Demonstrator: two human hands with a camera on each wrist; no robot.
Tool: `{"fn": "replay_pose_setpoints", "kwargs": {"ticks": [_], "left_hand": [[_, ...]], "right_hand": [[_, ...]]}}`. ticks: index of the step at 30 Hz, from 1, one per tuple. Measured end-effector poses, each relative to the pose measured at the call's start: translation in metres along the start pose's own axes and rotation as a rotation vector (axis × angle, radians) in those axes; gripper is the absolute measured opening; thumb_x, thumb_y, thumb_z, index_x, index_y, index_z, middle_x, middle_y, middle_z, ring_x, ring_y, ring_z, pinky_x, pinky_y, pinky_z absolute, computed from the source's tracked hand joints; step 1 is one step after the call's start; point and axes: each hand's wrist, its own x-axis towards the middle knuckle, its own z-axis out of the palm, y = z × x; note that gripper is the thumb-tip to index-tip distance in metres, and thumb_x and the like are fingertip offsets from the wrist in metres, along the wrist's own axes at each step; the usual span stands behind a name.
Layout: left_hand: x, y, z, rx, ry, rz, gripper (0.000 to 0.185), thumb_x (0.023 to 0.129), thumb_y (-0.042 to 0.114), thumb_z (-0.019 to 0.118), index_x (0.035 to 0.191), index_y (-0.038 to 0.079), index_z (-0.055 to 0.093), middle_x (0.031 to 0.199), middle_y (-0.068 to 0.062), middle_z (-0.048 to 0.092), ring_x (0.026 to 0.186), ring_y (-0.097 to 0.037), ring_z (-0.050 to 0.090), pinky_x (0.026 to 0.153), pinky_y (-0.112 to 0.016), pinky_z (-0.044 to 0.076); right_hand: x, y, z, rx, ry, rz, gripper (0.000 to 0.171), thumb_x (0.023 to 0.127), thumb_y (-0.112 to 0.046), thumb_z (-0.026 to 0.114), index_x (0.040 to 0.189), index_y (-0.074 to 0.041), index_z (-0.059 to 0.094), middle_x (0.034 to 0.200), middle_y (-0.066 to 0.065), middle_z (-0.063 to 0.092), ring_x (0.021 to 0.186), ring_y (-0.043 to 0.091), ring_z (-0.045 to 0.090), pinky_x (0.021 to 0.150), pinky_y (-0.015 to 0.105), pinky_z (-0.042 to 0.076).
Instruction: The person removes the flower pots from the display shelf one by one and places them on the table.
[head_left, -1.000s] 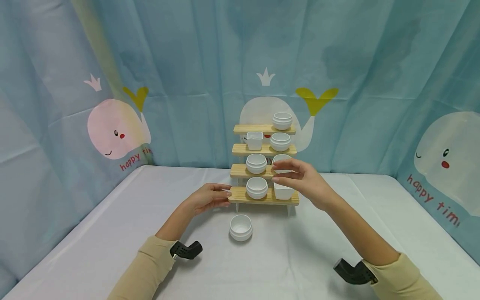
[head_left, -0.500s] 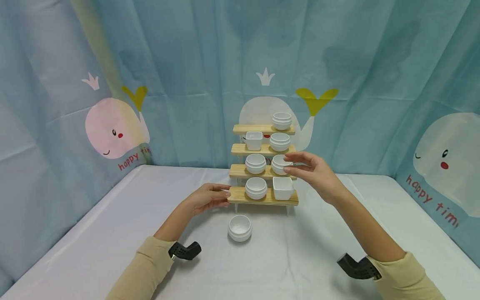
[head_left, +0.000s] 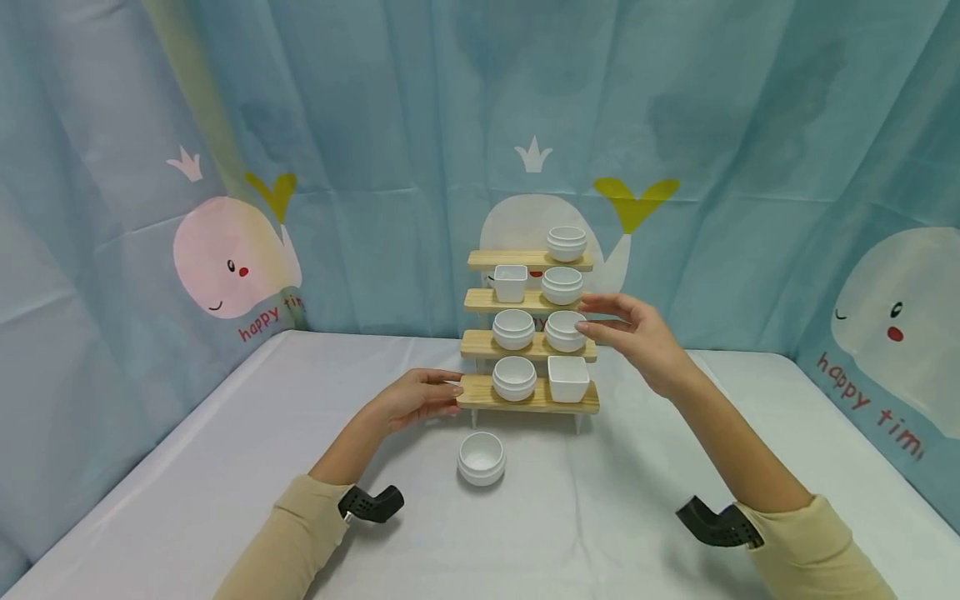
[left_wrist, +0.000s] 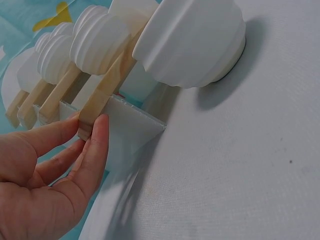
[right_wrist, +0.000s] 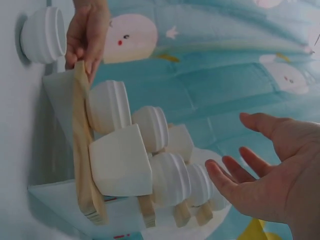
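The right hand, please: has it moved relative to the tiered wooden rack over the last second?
Yes. The right hand has drawn rightward and slightly up, from in front of the tiered wooden rack to beside it.

Head cam: high, facing rack (head_left: 528, 333) frontally, mid-range. 2 wrist cams: close, side-on; all 3 share rack.

A white desk (head_left: 225, 467) sits before a blue curtain (head_left: 375, 125) printed with whales; one pink whale (head_left: 228, 258) is left of the desk.
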Motion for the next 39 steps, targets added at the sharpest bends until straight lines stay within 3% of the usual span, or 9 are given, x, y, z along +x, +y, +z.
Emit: {"fn": "replay_pose_setpoints", "kwargs": {"ticks": [3, 11, 15, 22, 32, 39], "left_hand": [[0.000, 0.000, 0.000, 0.005, -0.003, 0.000, 0.053, 0.107, 0.001, 0.058, 0.154, -0.015, 0.039, 0.114, -0.014, 0.067, 0.088, -0.011, 0.072, 0.084, -0.022, 0.064], [0.000, -0.001, -0.001, -0.001, -0.004, -0.005, 0.053, 0.107, 0.000, 0.058, 0.153, -0.015, 0.039, 0.112, -0.013, 0.068, 0.088, -0.011, 0.072, 0.085, -0.023, 0.064], [-0.001, -0.001, -0.001, -0.005, -0.009, -0.003, 0.053, 0.106, 0.000, 0.058, 0.153, -0.016, 0.039, 0.111, -0.013, 0.068, 0.088, -0.012, 0.072, 0.084, -0.022, 0.064], [-0.001, -0.001, -0.001, -0.007, -0.008, -0.003, 0.053, 0.106, 0.000, 0.058, 0.153, -0.015, 0.039, 0.112, -0.013, 0.068, 0.088, -0.012, 0.073, 0.084, -0.023, 0.064], [-0.001, 0.000, -0.002, -0.008, -0.009, -0.002, 0.053, 0.106, 0.000, 0.057, 0.154, -0.015, 0.039, 0.113, -0.013, 0.067, 0.089, -0.012, 0.072, 0.085, -0.023, 0.064], [0.002, 0.000, -0.002, 0.000, -0.006, -0.002, 0.053, 0.107, 0.001, 0.058, 0.154, -0.014, 0.040, 0.112, -0.013, 0.068, 0.089, -0.012, 0.073, 0.084, -0.022, 0.064]], "right_hand": [[0.003, -0.002, -0.003, -0.005, 0.010, 0.000, 0.056, 0.104, -0.018, 0.068, 0.152, 0.004, 0.047, 0.154, 0.022, 0.048, 0.122, 0.013, 0.061, 0.110, 0.033, 0.049], [0.013, -0.001, -0.007, -0.021, 0.029, -0.003, 0.056, 0.104, -0.016, 0.066, 0.151, 0.006, 0.047, 0.153, 0.024, 0.048, 0.123, 0.021, 0.062, 0.100, 0.019, 0.054], [0.019, -0.002, -0.010, -0.033, 0.037, 0.000, 0.056, 0.105, -0.017, 0.066, 0.152, 0.005, 0.046, 0.153, 0.024, 0.048, 0.127, 0.026, 0.059, 0.109, 0.027, 0.052], [0.030, -0.008, -0.014, -0.034, 0.053, 0.002, 0.057, 0.105, -0.017, 0.066, 0.153, 0.005, 0.045, 0.151, 0.023, 0.050, 0.119, 0.017, 0.061, 0.113, 0.033, 0.053], [0.047, -0.018, -0.018, -0.039, 0.077, 0.020, 0.061, 0.105, -0.017, 0.066, 0.156, 0.004, 0.041, 0.155, 0.023, 0.047, 0.132, 0.030, 0.055, 0.120, 0.047, 0.046], [0.060, -0.026, -0.020, -0.045, 0.100, 0.043, 0.062, 0.105, -0.016, 0.066, 0.157, 0.004, 0.040, 0.158, 0.023, 0.043, 0.141, 0.037, 0.051, 0.121, 0.045, 0.045]]}}
